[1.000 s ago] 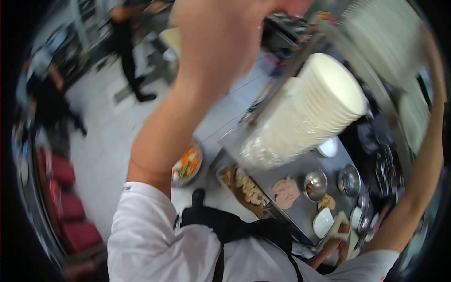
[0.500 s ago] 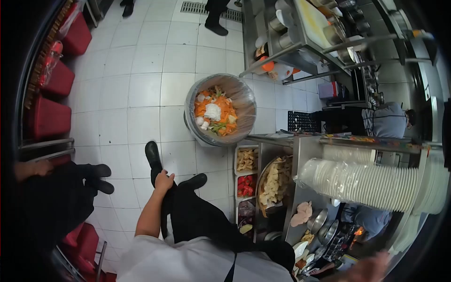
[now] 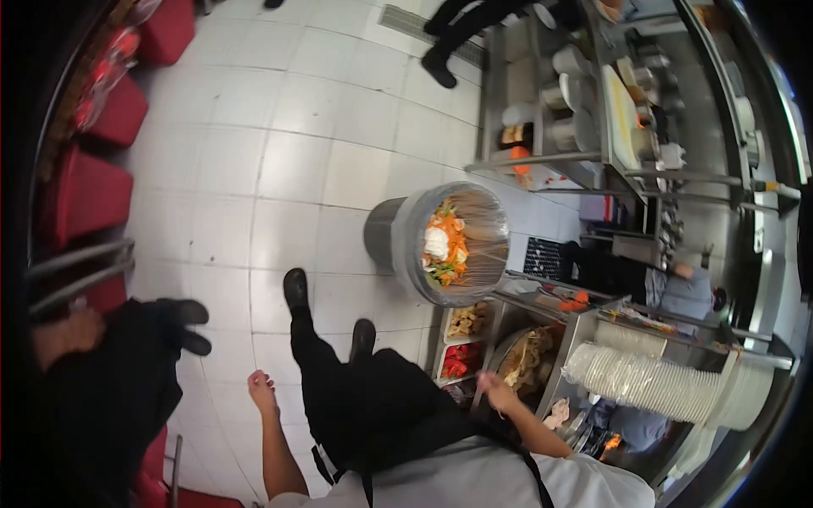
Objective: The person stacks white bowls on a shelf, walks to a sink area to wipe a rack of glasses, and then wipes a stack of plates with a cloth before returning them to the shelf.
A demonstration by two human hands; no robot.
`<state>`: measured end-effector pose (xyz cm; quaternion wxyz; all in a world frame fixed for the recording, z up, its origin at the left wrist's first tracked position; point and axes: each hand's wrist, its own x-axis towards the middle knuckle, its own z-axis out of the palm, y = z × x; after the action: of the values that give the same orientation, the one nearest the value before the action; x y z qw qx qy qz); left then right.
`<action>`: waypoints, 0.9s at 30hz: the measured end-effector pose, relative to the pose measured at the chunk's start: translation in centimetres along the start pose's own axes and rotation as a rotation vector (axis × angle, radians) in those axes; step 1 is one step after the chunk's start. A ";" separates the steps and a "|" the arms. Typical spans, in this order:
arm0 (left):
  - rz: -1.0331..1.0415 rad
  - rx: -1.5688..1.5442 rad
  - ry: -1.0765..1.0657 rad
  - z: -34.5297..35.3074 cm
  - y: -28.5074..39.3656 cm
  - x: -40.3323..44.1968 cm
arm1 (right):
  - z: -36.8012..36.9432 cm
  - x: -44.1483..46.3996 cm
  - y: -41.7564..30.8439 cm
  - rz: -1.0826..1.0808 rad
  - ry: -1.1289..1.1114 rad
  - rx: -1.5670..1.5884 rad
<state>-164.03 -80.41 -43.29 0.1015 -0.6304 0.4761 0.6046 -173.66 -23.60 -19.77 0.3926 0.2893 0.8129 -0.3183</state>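
My left hand (image 3: pixel 262 392) hangs over the tiled floor on the left, fingers loosely curled in, with nothing visible in it. My right hand (image 3: pixel 494 391) is in front of the metal shelf unit, close to a large round bowl (image 3: pixel 527 364) of pale cut food. Its fingers are blurred and partly hidden. Beside the bowl stand a tray of pale cut pieces (image 3: pixel 466 322) and a tray of red pieces (image 3: pixel 461 361). Ahead is a grey bin (image 3: pixel 385 233) lined with clear plastic, holding orange and green food scraps (image 3: pixel 449 250) with a white lump on top.
Red bins (image 3: pixel 89 199) line the left side. A person in dark trousers (image 3: pixel 110 389) is close on my left; another's legs (image 3: pixel 461 42) are ahead. Stacked white plates (image 3: pixel 652 385) lie along the right shelf. Metal racks with pots (image 3: pixel 572 93) stand at the far right, near another person (image 3: pixel 686 292).
My view has shifted, and the bin now appears farther right and more side-on. My left hand has swung out from my leg. My right hand has come from the lower right to the shelf front.
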 end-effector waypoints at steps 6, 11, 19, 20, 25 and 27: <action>-0.136 -0.146 0.004 -0.9 -13.8 -10.8 | -1.4 9.9 -15.6 -0.277 -0.190 0.162; -0.052 0.038 0.266 -0.3 -16.7 -25.8 | -0.9 25.4 -13.1 -0.451 -0.472 -0.435; -0.251 -0.026 0.413 -4.4 -34.1 -32.3 | 15.2 14.7 -22.2 -1.080 -0.405 -1.002; -0.258 -0.066 0.423 -5.4 -36.0 -32.5 | 18.5 11.4 -22.9 -1.116 -0.382 -1.016; -0.240 -0.295 0.507 -13.8 -44.1 -30.3 | 35.1 -1.6 -22.2 -0.973 -0.688 -0.912; -0.272 -0.357 0.587 -18.3 -49.3 -26.2 | 41.5 -6.1 -20.1 -0.904 -0.779 -0.967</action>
<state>-111.37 -54.82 -38.34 -0.0716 -0.8425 0.2838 0.4523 -166.08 -68.52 -29.23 0.5651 -0.4080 0.7041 -0.1360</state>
